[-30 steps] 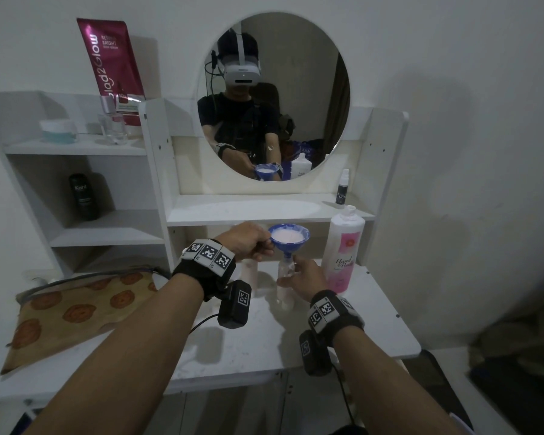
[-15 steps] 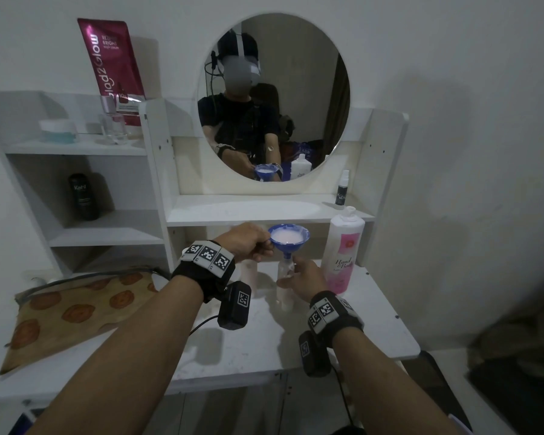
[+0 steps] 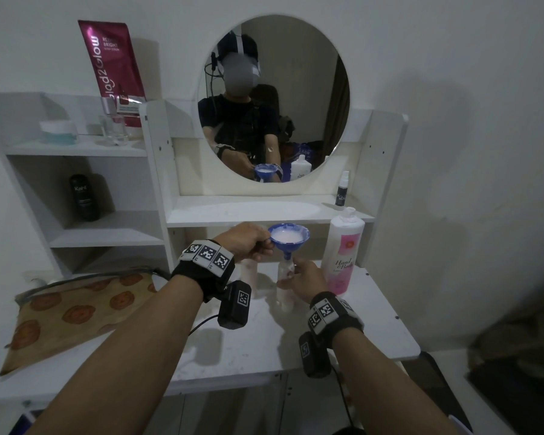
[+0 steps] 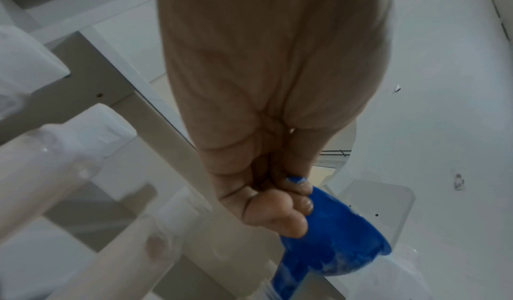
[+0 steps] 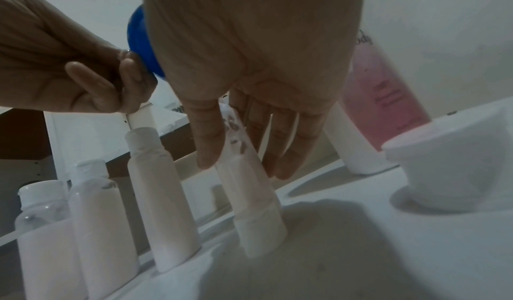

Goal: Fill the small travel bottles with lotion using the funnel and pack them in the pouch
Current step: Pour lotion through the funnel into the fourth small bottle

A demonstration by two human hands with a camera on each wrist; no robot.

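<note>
A blue funnel (image 3: pixel 289 237), its bowl nearly full of pale lotion, stands with its spout in the neck of a small clear travel bottle (image 3: pixel 285 290) on the white vanity top (image 3: pixel 358 321). My left hand (image 3: pixel 266 246) pinches the funnel's rim tab; the left wrist view shows the fingertips (image 4: pixel 291 219) against the funnel (image 4: pixel 338 241). My right hand (image 3: pixel 291 274) holds the bottle between thumb and fingers. In the right wrist view this bottle (image 5: pixel 250 199) is filled about two thirds. The big pink lotion bottle (image 3: pixel 343 252) stands just right of it. A brown patterned pouch (image 3: pixel 76 312) lies at left.
Three capped small bottles (image 5: pixel 164 195) with lotion stand in a row left of the held one. A white cup-shaped piece (image 5: pixel 455 168) sits on the table to the right. A shelf unit with a mirror (image 3: pixel 274 98) rises behind; a small spray bottle (image 3: pixel 342 193) is on its ledge.
</note>
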